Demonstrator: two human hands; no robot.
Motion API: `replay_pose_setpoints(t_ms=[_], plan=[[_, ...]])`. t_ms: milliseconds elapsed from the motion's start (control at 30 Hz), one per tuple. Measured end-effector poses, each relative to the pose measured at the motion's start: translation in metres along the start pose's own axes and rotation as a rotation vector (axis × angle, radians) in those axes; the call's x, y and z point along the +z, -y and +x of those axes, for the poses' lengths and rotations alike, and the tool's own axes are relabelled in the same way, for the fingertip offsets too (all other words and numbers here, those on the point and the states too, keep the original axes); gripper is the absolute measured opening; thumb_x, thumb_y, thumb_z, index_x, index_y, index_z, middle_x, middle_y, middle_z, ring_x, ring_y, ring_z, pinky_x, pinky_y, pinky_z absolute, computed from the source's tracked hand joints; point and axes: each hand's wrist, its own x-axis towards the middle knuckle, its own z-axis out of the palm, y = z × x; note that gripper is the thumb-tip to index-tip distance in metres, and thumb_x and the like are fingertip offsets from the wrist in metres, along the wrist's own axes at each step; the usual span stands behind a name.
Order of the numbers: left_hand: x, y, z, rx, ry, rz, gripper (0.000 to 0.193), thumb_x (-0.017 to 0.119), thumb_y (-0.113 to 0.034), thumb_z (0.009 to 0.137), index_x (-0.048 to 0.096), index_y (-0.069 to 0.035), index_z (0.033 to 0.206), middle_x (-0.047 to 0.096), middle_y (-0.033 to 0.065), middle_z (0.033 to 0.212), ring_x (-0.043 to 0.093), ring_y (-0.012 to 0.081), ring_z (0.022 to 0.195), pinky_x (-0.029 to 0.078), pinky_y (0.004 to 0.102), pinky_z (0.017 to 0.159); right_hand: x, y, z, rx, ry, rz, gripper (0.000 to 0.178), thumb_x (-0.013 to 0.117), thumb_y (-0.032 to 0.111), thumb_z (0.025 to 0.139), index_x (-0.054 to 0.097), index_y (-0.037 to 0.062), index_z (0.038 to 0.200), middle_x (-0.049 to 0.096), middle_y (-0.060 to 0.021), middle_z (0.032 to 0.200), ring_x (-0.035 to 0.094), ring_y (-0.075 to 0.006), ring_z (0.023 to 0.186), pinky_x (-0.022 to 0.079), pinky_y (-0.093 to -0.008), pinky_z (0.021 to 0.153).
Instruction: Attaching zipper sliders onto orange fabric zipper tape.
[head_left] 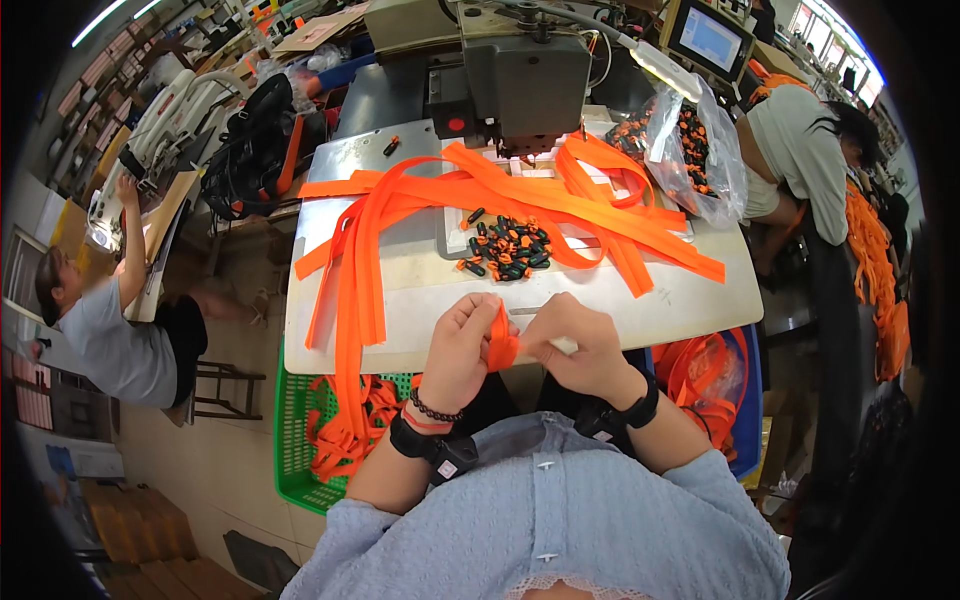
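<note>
My left hand (462, 345) is closed around a short, folded orange zipper strip (502, 340) just over the near edge of the table. Close beside it on the right, my right hand (580, 345) is pinched, its fingertips at the strip's edge; whatever they hold is hidden. Beyond my hands lies a heap of small black-and-orange zipper pulls (510, 250). Long orange zipper strips (410, 190) cross over one another behind the heap, and some hang off the table's front left edge.
A dark machine head (528, 90) stands over the worktable (420, 320). Below are a green basket (290, 440) and a blue bin (750, 400) with orange pieces. A plastic bag (715, 150) of pulls sits at back right. People sit left (125, 330) and right (800, 150).
</note>
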Motion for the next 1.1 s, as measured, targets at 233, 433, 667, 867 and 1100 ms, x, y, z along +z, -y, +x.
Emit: replay_pose_setpoints(t_ms=[233,433,667,867,1100], plan=[[-0.005,-0.012,-0.007,0.075,0.035,0.328,0.021,0.060,-0.008,0.091,0.057,0.006,0.107,0.067,0.0125,0.093,0.067,0.0148,0.082,0.056,0.0275,0.075,0.000,-0.019,0.015,0.575,-0.121,-0.005,0.015,0.073,0.011,0.079,0.065,0.0007,0.086,0.063,-0.0057,0.072,0.058,-0.0123,0.062,0.046,-0.0256,0.060],[-0.015,-0.010,-0.001,0.141,-0.064,0.156,0.013,0.057,-0.006,0.091,0.055,0.002,0.101,0.065,0.0099,0.089,0.066,0.0168,0.079,0.056,0.0306,0.073,0.008,-0.028,0.029,0.481,0.000,-0.527,0.023,0.076,0.015,0.073,0.060,0.0022,0.083,0.061,-0.0109,0.080,0.063,-0.0256,0.072,0.049,-0.0355,0.063],[-0.018,-0.011,-0.001,0.129,-0.046,0.105,0.014,0.056,-0.007,0.092,0.053,0.002,0.103,0.063,0.0095,0.091,0.066,0.0173,0.083,0.056,0.0317,0.074,0.010,-0.033,0.026,0.487,-0.064,-0.379,0.017,0.071,0.003,0.076,0.058,0.0009,0.087,0.061,-0.0121,0.085,0.063,-0.0236,0.075,0.050,-0.0324,0.067],[-0.014,-0.011,0.000,0.143,-0.025,0.148,0.018,0.057,-0.008,0.092,0.053,0.003,0.106,0.063,0.0102,0.094,0.066,0.0162,0.083,0.057,0.0303,0.073,-0.012,-0.019,0.021,0.540,-0.138,0.202,0.019,0.063,-0.007,0.081,0.061,-0.0023,0.099,0.062,-0.0049,0.090,0.060,-0.0116,0.082,0.049,-0.0242,0.075],[0.004,-0.013,0.000,0.264,0.034,0.404,0.027,0.061,-0.009,0.091,0.056,0.006,0.112,0.066,0.0098,0.096,0.065,0.0131,0.081,0.056,0.0254,0.065,-0.023,0.004,0.022,0.502,-0.062,0.491,0.019,0.060,-0.006,0.085,0.061,-0.0029,0.104,0.060,-0.0063,0.102,0.058,-0.0117,0.091,0.048,-0.0251,0.082]])
